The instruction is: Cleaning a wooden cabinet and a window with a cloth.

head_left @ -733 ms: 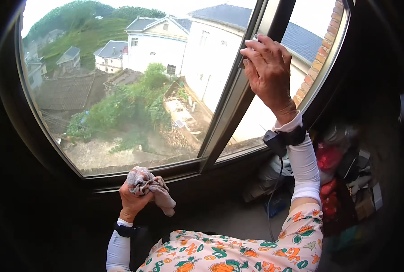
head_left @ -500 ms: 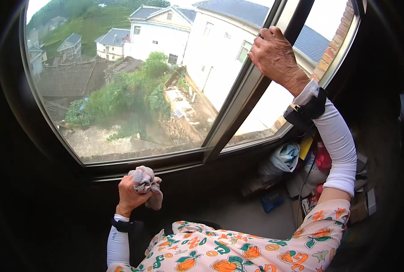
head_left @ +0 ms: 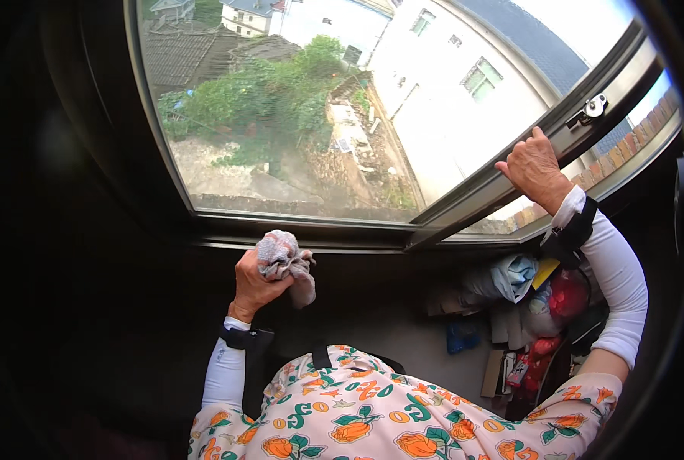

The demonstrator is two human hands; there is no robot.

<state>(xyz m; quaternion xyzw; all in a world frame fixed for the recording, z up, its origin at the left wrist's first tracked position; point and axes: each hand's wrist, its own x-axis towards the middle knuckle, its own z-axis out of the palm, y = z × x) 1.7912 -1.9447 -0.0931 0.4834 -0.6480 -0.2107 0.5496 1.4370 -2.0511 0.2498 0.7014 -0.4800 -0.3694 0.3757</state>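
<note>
My left hand [head_left: 258, 284] is closed round a bunched, greyish-pink cloth [head_left: 279, 254], just below the window's bottom rail. A loose end of the cloth hangs from the fist. Higher up on the right, my right hand [head_left: 540, 170] grips the dark upright frame [head_left: 465, 201] of a sliding window sash, its fingertips curled over the edge. Above that hand, a silvery latch [head_left: 589, 111] sits on the same frame. The large window pane [head_left: 281, 165] fills the upper middle, with light streaks and haze on the glass.
Below the window at right lie a pale blue bag [head_left: 513, 276], red plastic bags [head_left: 568, 293], boxes [head_left: 494, 372] and a small blue packet [head_left: 462, 337]. The dark window sill [head_left: 319, 236] runs across the middle. Outside are houses, green plants and a brick edge [head_left: 626, 149].
My view has shifted, so the window sits higher and farther right. My right hand has moved down along the sash frame, and the latch now shows. The left hand still holds the cloth.
</note>
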